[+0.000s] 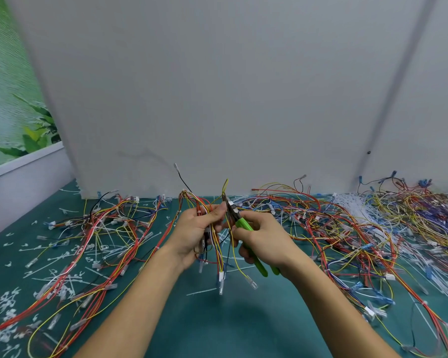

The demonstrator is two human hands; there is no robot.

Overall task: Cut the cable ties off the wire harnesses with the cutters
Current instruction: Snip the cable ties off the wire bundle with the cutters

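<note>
The left hand (194,228) grips a wire harness (207,223) upright above the green table (217,319), and the right hand (264,241) holds the cutters (239,223) – their tip points up-left, just beside the bundle – ready for a tie.

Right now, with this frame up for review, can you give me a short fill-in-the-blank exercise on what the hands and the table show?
1. The left hand grips a wire harness, while the right hand grips the ____.
2. The handles of the cutters are ____.
3. The loose cable ties scattered on the mat are ____.
Missing words: cutters; green; white.
</note>
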